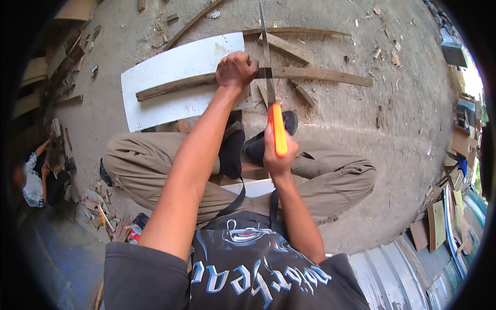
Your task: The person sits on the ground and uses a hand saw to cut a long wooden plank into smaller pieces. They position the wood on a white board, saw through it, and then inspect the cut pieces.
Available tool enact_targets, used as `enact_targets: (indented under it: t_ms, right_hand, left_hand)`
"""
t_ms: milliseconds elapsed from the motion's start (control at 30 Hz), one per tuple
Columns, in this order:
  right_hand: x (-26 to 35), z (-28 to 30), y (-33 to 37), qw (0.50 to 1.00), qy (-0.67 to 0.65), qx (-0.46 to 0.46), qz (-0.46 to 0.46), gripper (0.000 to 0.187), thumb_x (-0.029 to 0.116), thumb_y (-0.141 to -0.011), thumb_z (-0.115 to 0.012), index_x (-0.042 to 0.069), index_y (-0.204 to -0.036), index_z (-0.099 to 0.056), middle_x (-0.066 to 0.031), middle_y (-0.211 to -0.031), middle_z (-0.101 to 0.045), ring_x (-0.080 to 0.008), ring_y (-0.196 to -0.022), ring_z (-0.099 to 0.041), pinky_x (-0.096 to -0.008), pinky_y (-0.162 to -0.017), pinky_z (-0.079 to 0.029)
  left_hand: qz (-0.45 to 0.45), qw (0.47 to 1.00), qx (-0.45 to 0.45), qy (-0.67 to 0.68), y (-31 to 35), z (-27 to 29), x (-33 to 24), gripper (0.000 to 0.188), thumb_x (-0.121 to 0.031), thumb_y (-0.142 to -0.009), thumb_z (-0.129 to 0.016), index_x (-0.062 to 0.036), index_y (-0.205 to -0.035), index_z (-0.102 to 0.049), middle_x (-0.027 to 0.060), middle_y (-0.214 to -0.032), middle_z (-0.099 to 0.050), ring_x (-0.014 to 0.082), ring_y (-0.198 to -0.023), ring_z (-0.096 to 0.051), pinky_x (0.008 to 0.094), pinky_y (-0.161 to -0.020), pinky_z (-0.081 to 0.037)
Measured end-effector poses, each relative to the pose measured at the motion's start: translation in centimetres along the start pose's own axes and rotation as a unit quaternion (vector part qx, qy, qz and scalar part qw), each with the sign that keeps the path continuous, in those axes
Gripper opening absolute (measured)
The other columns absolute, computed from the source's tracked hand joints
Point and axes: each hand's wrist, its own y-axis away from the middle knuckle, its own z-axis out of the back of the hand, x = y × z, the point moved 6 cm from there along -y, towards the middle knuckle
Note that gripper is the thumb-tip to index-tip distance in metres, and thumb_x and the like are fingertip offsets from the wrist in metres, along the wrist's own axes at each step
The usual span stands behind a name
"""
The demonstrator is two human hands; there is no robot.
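Observation:
A long, narrow strip of wood (325,75) lies crosswise in front of me, its left part over a white board (181,58). My left hand (236,70) is closed round the strip near its middle and presses it down. In my right hand (279,152) is a hand saw (278,129), gripped by its orange handle. The saw's blade points away from me and crosses the strip just right of my left hand. Whether the teeth have cut into the wood cannot be made out.
Short wood offcuts (304,94) and a thicker block (287,48) lie beyond and beside the strip. My bent legs (336,175) flank the work. At the far left another person (39,178) sits low. Boards and scraps (438,225) lean at the right edge.

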Motion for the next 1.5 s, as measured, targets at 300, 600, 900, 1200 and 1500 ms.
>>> enact_targets:
  t_ms: [300,600,900,1200,1500]
  right_hand:
    - [-1.2,3.7,6.8,0.999,0.019,0.037,-0.03,0.013,0.004,-0.089,-0.067,-0.004,-0.079,-0.066,-0.0094,-0.059,-0.058,-0.0183,-0.046,-0.058,-0.0317,-0.047,-0.044]
    - [-2.0,3.1,8.5,0.994,0.09,0.022,0.054,0.019,0.005,-0.092,-0.063,-0.009,-0.103,-0.07,-0.0089,-0.068,-0.064,-0.0119,-0.059,-0.06,-0.0291,-0.056,-0.047]
    - [0.0,-0.5,-0.4,1.0,0.02,0.012,-0.003,0.03,0.011,-0.093,-0.067,0.001,-0.068,-0.054,-0.0041,-0.053,-0.049,-0.008,-0.047,-0.044,-0.0305,-0.045,-0.036]
    - [-0.5,4.7,9.6,0.999,0.038,0.017,0.033,0.013,-0.001,-0.085,-0.068,-0.003,-0.073,-0.062,-0.0087,-0.053,-0.053,-0.0162,-0.043,-0.055,-0.0331,-0.045,-0.042]
    - [-1.0,-0.2,1.9,1.0,0.01,0.001,0.011,0.024,0.007,-0.089,-0.068,0.001,-0.069,-0.055,-0.0084,-0.053,-0.052,-0.014,-0.044,-0.05,-0.0315,-0.045,-0.039]
  left_hand:
    - [0.011,1.0,0.017,0.013,0.0,0.2,0.5,0.021,-0.026,-0.076,-0.065,-0.0064,-0.068,-0.067,0.0153,-0.08,-0.071,0.0325,-0.074,-0.069,0.0433,-0.073,-0.056]
    - [0.042,0.998,0.044,0.007,-0.2,0.3,0.1,0.02,-0.023,-0.076,-0.063,-0.0051,-0.07,-0.068,0.0154,-0.079,-0.069,0.035,-0.075,-0.069,0.0455,-0.075,-0.056]
    - [0.029,0.999,0.033,0.018,-0.2,0.3,0.1,0.026,-0.03,-0.079,-0.064,-0.0056,-0.071,-0.07,0.0167,-0.086,-0.072,0.0329,-0.08,-0.07,0.0434,-0.077,-0.056]
    - [-0.002,1.0,0.004,0.009,-0.7,0.2,0.6,0.025,-0.029,-0.076,-0.064,-0.006,-0.067,-0.067,0.0161,-0.079,-0.07,0.0343,-0.074,-0.068,0.0433,-0.074,-0.055]
    - [0.017,1.0,0.018,-0.006,-0.4,0.2,0.0,0.028,-0.031,-0.08,-0.063,-0.0069,-0.069,-0.07,0.0159,-0.084,-0.072,0.0312,-0.079,-0.07,0.0433,-0.077,-0.055]
